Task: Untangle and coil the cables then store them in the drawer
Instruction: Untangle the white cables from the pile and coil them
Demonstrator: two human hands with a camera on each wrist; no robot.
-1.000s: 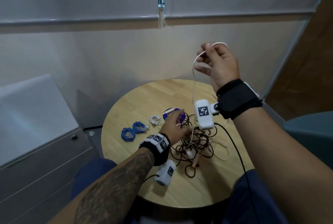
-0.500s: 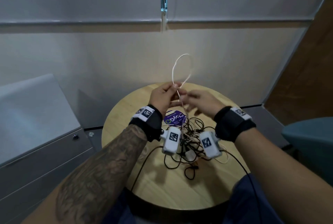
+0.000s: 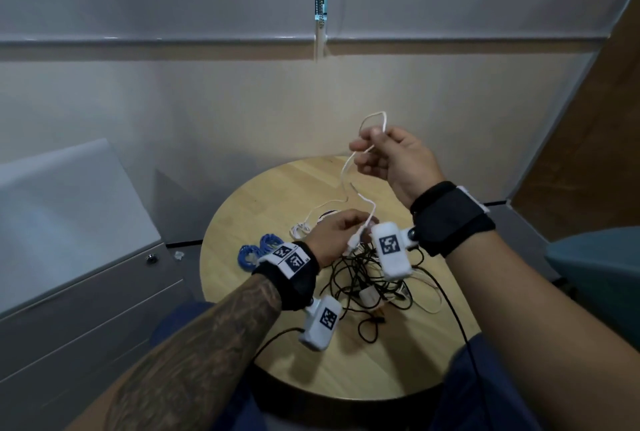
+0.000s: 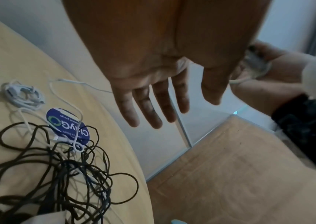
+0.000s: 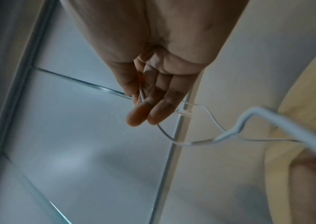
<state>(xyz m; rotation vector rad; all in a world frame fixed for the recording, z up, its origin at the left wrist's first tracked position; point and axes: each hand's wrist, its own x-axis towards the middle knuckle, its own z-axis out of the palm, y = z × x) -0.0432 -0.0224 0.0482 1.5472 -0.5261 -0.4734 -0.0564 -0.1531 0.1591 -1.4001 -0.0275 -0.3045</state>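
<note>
A thin white cable (image 3: 347,171) runs from the upper centre of the head view down to mid-frame, kinked in several places, with a small loop standing above the right hand (image 3: 391,160) and a white plug end near the left hand (image 3: 334,235). A further stretch of it trails over the round wooden table (image 3: 242,222) toward a small white coiled cable (image 4: 22,94) at the left of the left wrist view. Below it at lower centre lies a tangle of black cables (image 3: 363,278) mixed with white strands, partly over a blue round sticker (image 4: 68,125). 2 blue coiled cables (image 3: 258,248) sit left of the left wrist.

The right hand is raised above the table in the upper right of centre, fingers curled, pinching the white cable between thumb and fingers; the right wrist view shows the strand passing through the curled fingers (image 5: 153,112). The left hand is lower, just above the tangle, palm down; in the left wrist view its fingers (image 4: 153,106) are extended and spread, and the cable crosses at the palm, so whether it grips the strand I cannot tell
</note>
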